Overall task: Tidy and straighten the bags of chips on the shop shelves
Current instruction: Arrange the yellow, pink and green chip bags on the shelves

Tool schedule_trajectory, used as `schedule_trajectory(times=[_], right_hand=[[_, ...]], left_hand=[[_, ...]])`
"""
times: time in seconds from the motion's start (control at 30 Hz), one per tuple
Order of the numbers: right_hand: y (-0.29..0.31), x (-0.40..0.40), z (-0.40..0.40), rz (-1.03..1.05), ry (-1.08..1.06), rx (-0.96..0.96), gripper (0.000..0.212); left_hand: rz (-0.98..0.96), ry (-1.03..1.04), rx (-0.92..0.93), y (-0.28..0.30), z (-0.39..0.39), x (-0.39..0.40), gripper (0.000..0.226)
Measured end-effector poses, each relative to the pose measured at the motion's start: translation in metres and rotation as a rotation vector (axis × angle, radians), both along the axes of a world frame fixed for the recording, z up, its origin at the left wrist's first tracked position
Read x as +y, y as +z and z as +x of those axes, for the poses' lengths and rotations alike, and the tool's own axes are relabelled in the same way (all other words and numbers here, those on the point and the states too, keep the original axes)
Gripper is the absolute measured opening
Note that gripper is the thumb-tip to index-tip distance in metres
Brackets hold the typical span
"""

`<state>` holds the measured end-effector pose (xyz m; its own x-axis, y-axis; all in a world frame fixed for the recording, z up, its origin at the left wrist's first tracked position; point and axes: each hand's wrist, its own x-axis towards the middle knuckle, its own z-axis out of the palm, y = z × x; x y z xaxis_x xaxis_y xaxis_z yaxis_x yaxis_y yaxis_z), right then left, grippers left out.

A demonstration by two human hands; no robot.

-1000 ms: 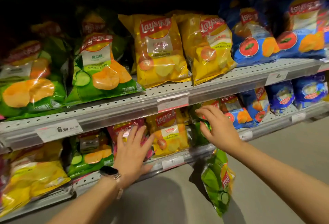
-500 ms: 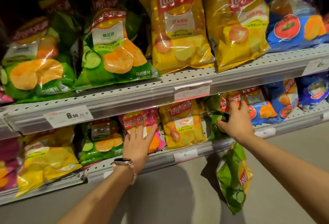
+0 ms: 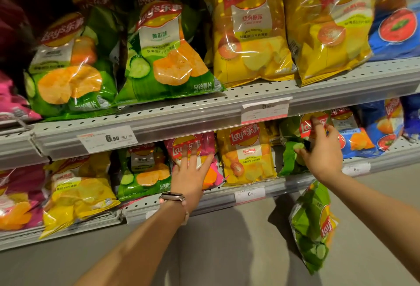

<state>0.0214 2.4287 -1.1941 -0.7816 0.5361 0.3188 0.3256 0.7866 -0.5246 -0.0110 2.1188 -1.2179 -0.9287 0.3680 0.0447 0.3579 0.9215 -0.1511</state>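
My left hand covers the middle of the pink bag, hiding its picture. My right hand hides much of the green bag, and its fingertips are blurred. At the upper right of the frame the blue bags are smeared and cut by the edge. The small print on the price tag at centre right is unreadable. At the left edge, a magenta bag is cropped.
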Motion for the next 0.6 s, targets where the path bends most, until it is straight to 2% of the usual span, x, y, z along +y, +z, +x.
schedule_trajectory(times=[0.13, 0.23, 0.33, 0.43, 0.53, 0.6], right_hand=[[0.004, 0.000, 0.007, -0.062, 0.007, 0.130, 0.085], [0.011, -0.004, 0.014, -0.124, 0.012, 0.208, 0.085], [0.015, -0.014, 0.022, -0.161, 0.092, 0.270, 0.086], [0.016, -0.028, 0.029, -0.202, 0.168, 0.300, 0.087], [0.017, -0.043, 0.034, -0.220, 0.224, 0.317, 0.088], [0.018, -0.053, 0.037, -0.215, 0.261, 0.320, 0.089]], left_hand=[[0.107, -0.014, -0.043, 0.000, 0.004, 0.000, 0.107], [0.434, 0.012, 0.044, 0.004, 0.012, -0.002, 0.096], [0.763, 0.222, 0.147, 0.008, 0.014, 0.002, 0.098], [1.016, 0.516, 0.028, 0.013, 0.005, 0.004, 0.106], [1.137, 0.557, -0.139, 0.009, -0.005, -0.003, 0.087], [1.164, 0.538, -0.119, 0.005, -0.004, -0.009, 0.069]])
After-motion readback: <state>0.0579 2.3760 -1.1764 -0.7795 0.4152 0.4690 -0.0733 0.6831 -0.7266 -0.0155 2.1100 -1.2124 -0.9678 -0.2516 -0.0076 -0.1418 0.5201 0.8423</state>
